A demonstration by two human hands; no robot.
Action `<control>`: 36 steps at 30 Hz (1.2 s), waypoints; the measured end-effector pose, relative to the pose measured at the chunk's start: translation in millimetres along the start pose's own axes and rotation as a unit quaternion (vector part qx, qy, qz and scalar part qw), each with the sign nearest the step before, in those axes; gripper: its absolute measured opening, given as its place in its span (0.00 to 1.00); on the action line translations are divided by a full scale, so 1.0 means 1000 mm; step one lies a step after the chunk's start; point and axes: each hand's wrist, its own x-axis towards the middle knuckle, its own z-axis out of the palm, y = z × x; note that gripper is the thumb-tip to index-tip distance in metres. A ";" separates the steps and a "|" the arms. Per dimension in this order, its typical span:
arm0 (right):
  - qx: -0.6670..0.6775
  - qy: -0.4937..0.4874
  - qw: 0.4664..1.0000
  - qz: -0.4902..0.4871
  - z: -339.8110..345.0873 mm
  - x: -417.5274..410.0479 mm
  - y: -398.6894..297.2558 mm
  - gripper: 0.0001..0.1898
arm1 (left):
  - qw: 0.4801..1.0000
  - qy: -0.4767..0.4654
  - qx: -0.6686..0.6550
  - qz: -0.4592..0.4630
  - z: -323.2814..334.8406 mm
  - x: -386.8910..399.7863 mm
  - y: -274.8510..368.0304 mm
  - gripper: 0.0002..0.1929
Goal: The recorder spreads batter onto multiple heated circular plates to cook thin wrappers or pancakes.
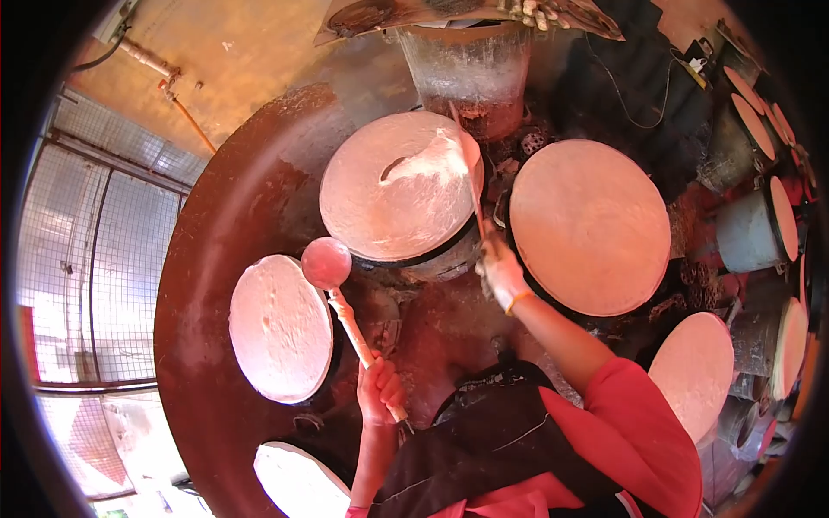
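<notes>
My left hand (381, 392) grips the handle of a ladle (326, 263), its round bowl raised near the edges of two griddles. My right hand (502, 269), with a yellow band at the wrist, holds a long thin spatula (473, 171). Its blade lies across the right side of a round griddle coated with pale batter (375, 213). The batter there is uneven, with a wet white streak and a dark gap near the middle. Right of that hand, a second round sheet of batter (589, 226) looks smooth and even. Another pale round (282, 330) lies left of the ladle.
More pale rounds sit at the lower left (298, 482) and the right (693, 375). A stained bucket (463, 71) stands behind the middle griddle under a board (427, 10). Wire-mesh panels (129, 272) line the left. Metal pails (748, 230) and further rounds crowd the far right.
</notes>
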 end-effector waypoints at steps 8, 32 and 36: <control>-0.102 -0.082 0.991 0.039 -0.003 0.008 -0.005 0.22 | 0.996 0.057 0.067 -0.008 0.021 0.017 -0.004 0.09; 0.027 -0.202 0.972 -0.117 -0.063 0.022 0.027 0.20 | 0.991 0.039 0.037 -0.124 0.079 0.099 0.024 0.10; -0.196 -0.170 0.965 0.046 -0.028 -0.034 0.009 0.24 | 0.984 0.112 0.121 -0.072 0.077 0.112 0.011 0.05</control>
